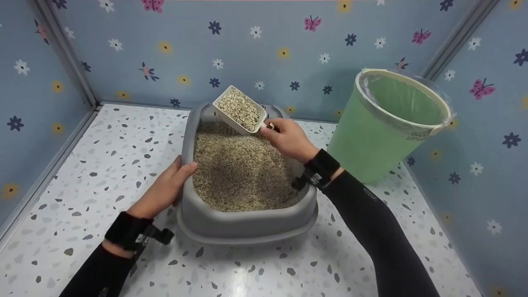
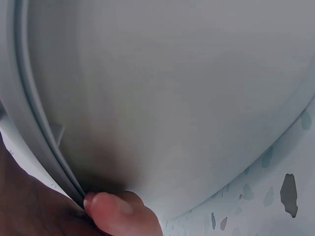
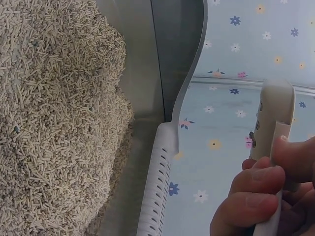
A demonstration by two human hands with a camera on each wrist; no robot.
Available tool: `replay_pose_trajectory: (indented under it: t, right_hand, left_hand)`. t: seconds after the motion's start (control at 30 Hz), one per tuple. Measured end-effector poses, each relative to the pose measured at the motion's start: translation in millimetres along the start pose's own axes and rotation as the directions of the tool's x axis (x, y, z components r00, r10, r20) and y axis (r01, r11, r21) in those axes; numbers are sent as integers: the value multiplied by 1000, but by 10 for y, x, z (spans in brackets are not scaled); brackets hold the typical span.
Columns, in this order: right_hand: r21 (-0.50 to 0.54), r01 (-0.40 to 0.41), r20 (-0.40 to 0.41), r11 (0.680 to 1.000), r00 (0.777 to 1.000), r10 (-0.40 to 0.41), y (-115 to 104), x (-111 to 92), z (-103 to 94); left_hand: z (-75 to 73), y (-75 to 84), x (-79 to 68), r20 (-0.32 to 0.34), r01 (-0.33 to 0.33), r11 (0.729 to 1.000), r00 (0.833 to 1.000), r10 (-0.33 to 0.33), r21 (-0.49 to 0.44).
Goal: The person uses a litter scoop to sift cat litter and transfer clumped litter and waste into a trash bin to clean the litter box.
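A grey litter box (image 1: 247, 225) stands on the floor, holding pale brown pellet litter (image 1: 239, 165) with darker hollows. My left hand (image 1: 165, 185) grips its left rim, thumb on top; in the left wrist view a finger (image 2: 120, 214) curls under the rim, against the outer wall (image 2: 187, 98). Above the far part of the box, my right hand (image 1: 291, 140) holds a white litter scoop (image 1: 230, 120) by its handle. Pellets fill the scoop, which tilts. In the right wrist view the fingers (image 3: 253, 206) wrap the handle and the scoop (image 3: 275, 110) is seen from its side.
To the right stands a green bin (image 1: 367, 136) with a clear liner over its pale rim. Flower-patterned blue walls (image 1: 255, 45) close in the back and both sides. The speckled white floor (image 1: 115, 165) runs around the box.
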State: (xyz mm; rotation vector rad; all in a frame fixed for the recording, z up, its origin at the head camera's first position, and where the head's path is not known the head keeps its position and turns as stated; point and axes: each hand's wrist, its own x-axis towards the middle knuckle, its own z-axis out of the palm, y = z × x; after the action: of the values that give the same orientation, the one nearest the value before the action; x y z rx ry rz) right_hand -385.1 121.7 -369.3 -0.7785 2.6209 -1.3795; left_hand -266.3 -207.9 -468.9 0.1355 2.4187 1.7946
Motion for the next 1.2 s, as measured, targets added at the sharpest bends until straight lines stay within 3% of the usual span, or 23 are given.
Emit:
replay_pose_trajectory:
  t: [0.37,0.67,1.0,1.1,1.2]
  right_hand:
    - [211,94,6,973,995,-97,52,-32,7]
    - [250,138,-33,959,990,-134,52,-19,12]
    - [157,110,-26,981,994,-107,31,6,-11]
    - [35,74,10,997,997,-74,-10,23,-46]
    - [-127,26,80,992,997,-16,-80,41,-109]
  left_hand:
    - [-5,6,4,21,-9,1000,1000,9,-15]
    - [-17,0,-12,11,2,1000,1000,-2,-4]
    - [-10,3,-3,3,-5,1000,1000,5,-6]
    - [1,12,-1,0,-4,1000,1000,4,-7]
    - [12,20,0,6,-4,1000,1000,4,-18]
